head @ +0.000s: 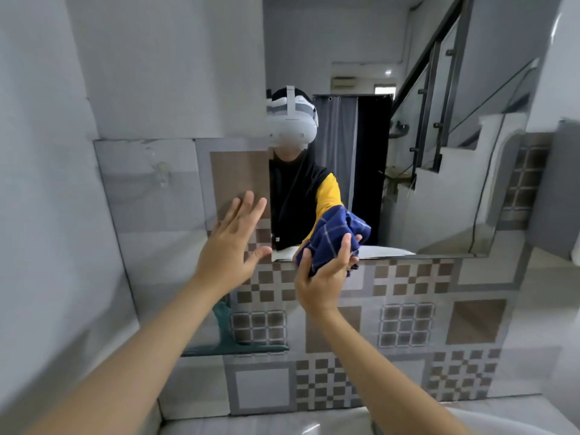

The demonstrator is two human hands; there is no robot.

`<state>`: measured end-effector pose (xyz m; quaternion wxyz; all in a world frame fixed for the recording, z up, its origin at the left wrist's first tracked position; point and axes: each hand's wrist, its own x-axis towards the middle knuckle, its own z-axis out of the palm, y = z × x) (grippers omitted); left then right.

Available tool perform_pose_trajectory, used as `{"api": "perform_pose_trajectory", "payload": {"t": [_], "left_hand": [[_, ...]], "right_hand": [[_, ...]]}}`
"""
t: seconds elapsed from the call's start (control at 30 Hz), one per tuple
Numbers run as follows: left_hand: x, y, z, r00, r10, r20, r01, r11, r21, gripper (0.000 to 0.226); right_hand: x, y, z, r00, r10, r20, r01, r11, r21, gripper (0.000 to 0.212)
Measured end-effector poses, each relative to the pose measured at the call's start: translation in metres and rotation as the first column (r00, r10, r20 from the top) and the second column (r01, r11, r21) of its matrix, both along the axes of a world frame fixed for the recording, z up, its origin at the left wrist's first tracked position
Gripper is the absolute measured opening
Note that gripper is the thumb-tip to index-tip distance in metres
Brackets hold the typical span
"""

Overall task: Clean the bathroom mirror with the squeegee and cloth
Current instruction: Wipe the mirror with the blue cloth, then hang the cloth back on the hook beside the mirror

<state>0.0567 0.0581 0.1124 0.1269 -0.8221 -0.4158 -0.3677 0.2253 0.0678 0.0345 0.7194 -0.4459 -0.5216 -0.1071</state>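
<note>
My right hand [326, 271] has its fingers [345, 246] curled round the bunched blue cloth [335, 240], pressed at the mirror [439, 152]'s lower edge. My left hand [232, 243], at nine o'clock of it, is spread flat, holding nothing. The squeegee [232, 343] sits at seven o'clock, below my left wrist.

Patterned wall tiles [408, 324]; staircase [455, 127], perhaps curtain [335, 146], reflected.

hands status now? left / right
Left hand: open, fingers spread, flat by the mirror edge, holding nothing.
Right hand: gripping the bunched blue checked cloth against the mirror's lower edge.
</note>
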Motion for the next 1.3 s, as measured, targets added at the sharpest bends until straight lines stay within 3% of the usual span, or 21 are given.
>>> {"api": "perform_pose_trajectory", "payload": {"t": [0.17,0.3,0.43,0.6,0.8,0.93,1.07,1.3], "left_hand": [[-0.021,-0.008,0.016,0.950,-0.250,0.188,0.281,0.945,-0.165,0.069],[-0.031,-0.017,0.017,0.866,-0.313,0.391,0.425,0.871,-0.245,0.057],[-0.033,-0.031,0.013,0.754,-0.293,0.588,0.503,0.833,-0.231,0.038],[-0.037,-0.050,0.012,0.632,-0.349,0.692,0.594,0.792,-0.143,0.024],[-0.041,-0.075,0.020,0.516,-0.343,0.785,0.668,0.735,-0.118,0.016],[-0.047,-0.088,0.032,0.538,-0.343,0.770,0.666,0.733,-0.138,0.013],[-0.059,-0.096,0.038,0.573,-0.356,0.739,0.673,0.718,-0.176,0.024],[-0.074,-0.101,0.043,0.634,-0.338,0.695,0.600,0.783,-0.166,0.036]], "right_hand": [[-0.049,-0.007,0.008,1.000,0.015,-0.001,-0.015,0.999,-0.031,0.072],[-0.067,-0.021,0.016,0.989,0.133,0.066,-0.127,0.989,-0.078,0.068],[-0.072,-0.039,0.026,0.952,0.288,0.105,-0.263,0.943,-0.205,0.072],[-0.070,-0.071,0.053,0.880,0.453,0.145,-0.397,0.867,-0.301,0.046],[-0.063,-0.101,0.092,0.738,0.672,-0.062,-0.642,0.671,-0.370,0.028],[-0.064,-0.109,0.110,0.690,0.716,-0.105,-0.688,0.604,-0.403,0.026],[-0.067,-0.109,0.121,0.658,0.736,-0.159,-0.717,0.549,-0.429,0.029],[-0.075,-0.111,0.133,0.607,0.791,-0.074,-0.713,0.501,-0.490,0.032]]}}
